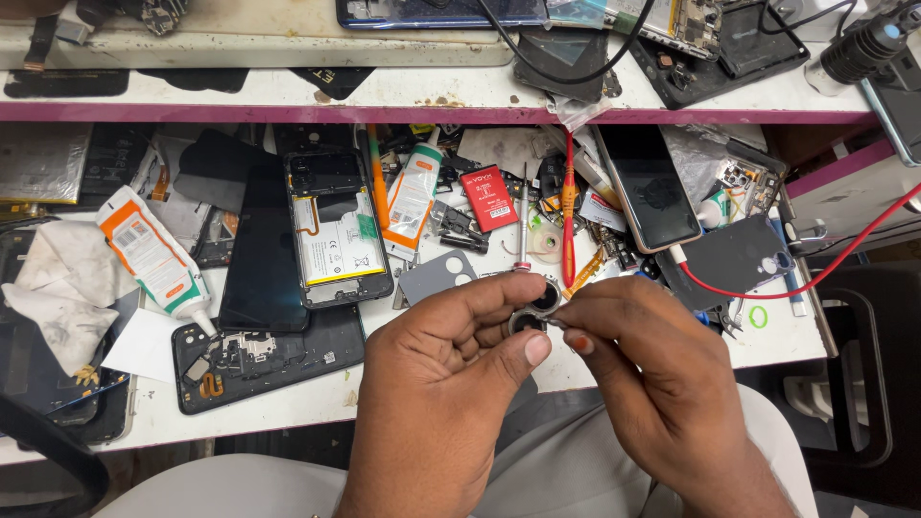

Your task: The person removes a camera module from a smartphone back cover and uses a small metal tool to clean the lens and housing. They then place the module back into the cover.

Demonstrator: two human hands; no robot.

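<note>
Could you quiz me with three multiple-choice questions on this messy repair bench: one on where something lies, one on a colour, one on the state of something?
1. Where does the opened black phone with its white battery showing lie?
A. On the upper shelf
B. On the white bench, right of the dark glass phone screen panel
C. In the person's lap

2. What colour is the cable plugged into the dark grey phone back?
A. Red
B. Blue
C. Yellow

3. What are the left hand and right hand doing?
A. Resting flat on the bench
B. Both pinching a small black double-ring camera part
C. Holding the red-handled screwdriver

Answers: 1 B, it lies flat beside the panel. 2 A, the cable is plainly red. 3 B, the fingertips of both hands meet on the ringed part above the bench edge.
</note>
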